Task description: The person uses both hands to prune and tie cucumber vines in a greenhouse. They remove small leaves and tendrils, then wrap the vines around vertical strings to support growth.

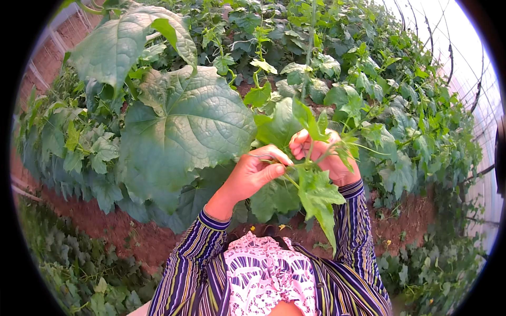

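My left hand (256, 170) pinches a thin green stem or tendril between thumb and forefinger, beside a joint of a climbing vine shoot (309, 161). Just to its right, my right hand (334, 160) is curled around the same shoot, with its fingertips bent inward. Leaves and the growing tip cover part of this hand, so its exact grip is partly hidden. From the joint a bright green lobed leaf (318, 193) hangs down over my right sleeve. A thin tendril (371, 149) sticks out to the right of the shoot.
A very large vine leaf (185, 122) spreads left of my hands, with another large leaf (114, 43) above it. A vertical string (310, 51) rises behind the shoot. Dense vines fill the bed ahead. Bare reddish soil (114, 229) borders it; plastic sheeting (466, 51) stands right.
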The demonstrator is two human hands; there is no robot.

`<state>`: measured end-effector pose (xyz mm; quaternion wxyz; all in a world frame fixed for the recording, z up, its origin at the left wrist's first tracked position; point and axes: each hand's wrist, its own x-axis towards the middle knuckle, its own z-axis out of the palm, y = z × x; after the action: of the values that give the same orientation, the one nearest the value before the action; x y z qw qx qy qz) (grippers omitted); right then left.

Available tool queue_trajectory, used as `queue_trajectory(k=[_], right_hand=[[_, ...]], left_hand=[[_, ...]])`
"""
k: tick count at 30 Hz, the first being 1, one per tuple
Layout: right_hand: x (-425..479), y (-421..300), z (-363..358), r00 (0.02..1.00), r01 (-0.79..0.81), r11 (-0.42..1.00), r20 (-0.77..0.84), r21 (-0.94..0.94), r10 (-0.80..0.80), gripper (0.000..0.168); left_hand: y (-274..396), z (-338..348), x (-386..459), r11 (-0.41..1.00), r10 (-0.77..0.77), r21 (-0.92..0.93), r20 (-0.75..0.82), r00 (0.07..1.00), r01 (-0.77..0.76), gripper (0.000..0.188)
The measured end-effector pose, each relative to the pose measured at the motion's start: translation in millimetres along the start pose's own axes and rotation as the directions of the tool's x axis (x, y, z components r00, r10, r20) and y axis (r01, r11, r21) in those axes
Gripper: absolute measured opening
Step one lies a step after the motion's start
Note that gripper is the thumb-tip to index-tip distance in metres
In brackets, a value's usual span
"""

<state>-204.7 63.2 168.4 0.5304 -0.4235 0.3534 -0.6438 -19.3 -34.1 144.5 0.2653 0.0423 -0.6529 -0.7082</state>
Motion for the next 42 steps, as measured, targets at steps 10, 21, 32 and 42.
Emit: queue_trajectory(k=[10,21,32,42], right_hand=[[27.6,80.6,-19.7,0.989,0.020,0.962,-0.148,0.271,0.021,0.030],[-77.1,70.6,33.9,0.651,0.231,0.908,-0.638,-0.349,-0.411,0.017],[39.1,82.6,262.8,0.933,0.269,0.681,0.008,-0.682,-0.361,0.030],[23.7,91.0,219.3,0.735,-0.209,0.677,-0.570,-0.706,-0.367,0.029]], left_hand=[[-39.5,-0.1,5.3,0.960,-0.209,0.059,-0.501,0.840,0.274,0.023],[135.8,-44.7,-156.3,0.914,0.070,0.405,-0.222,0.973,0.027,0.035],[21.3,-85.2,-127.1,0.783,0.258,0.578,0.034,0.966,-0.229,0.049],[59.1,-155.6,-82.5,0.855,0.172,0.510,-0.116,0.978,-0.090,0.018]])
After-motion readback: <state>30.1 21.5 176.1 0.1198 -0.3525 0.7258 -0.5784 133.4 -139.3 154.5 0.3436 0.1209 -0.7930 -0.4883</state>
